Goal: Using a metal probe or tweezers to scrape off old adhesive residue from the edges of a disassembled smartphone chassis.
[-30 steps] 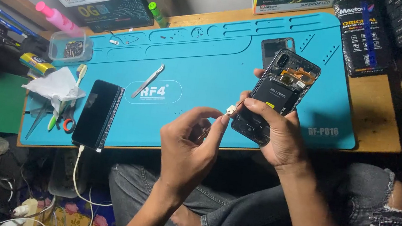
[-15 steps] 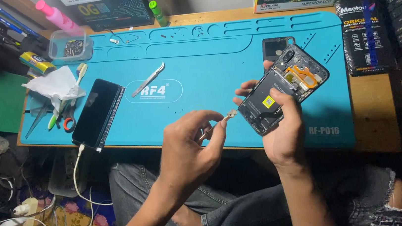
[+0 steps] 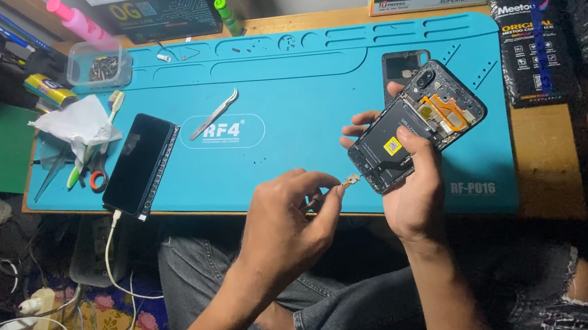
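1. I see the opened black smartphone with its back cover off (image 3: 414, 127), orange flex and dark battery exposed, held tilted above the right half of the blue silicone repair mat (image 3: 301, 93).
2. Right hand (image 3: 415, 192) is wrapped around the phone's lower end, thumb pressed on the battery area, fingers behind the frame.
3. Left hand (image 3: 288, 222) is pinched narrow on a small thin tool (image 3: 346, 184). Its pale tip sits just beside the phone's bottom edge; I can't tell whether it touches.
4. Both hands sit over the mat's near edge, above my lap in grey jeans.
5. A loose black back cover with a camera cut-out (image 3: 400, 65) lies flat on the mat, just behind the held phone.
6. Silver metal tweezers (image 3: 216, 113) lie on the mat centre-left, well apart from both hands.
7. A second black phone, screen up (image 3: 137, 163), lies at the mat's left end with a white cable plugged into its near end.
8. A crumpled white tissue (image 3: 76, 124), a white toothbrush and red-handled scissors sit just left of that phone.
9. A clear plastic parts box (image 3: 101, 65) is at the mat's far-left corner, with a pink bottle (image 3: 79, 22) behind it.
10. A black retail packet (image 3: 532, 48) rests on the wooden desk (image 3: 550, 155), right of the mat.
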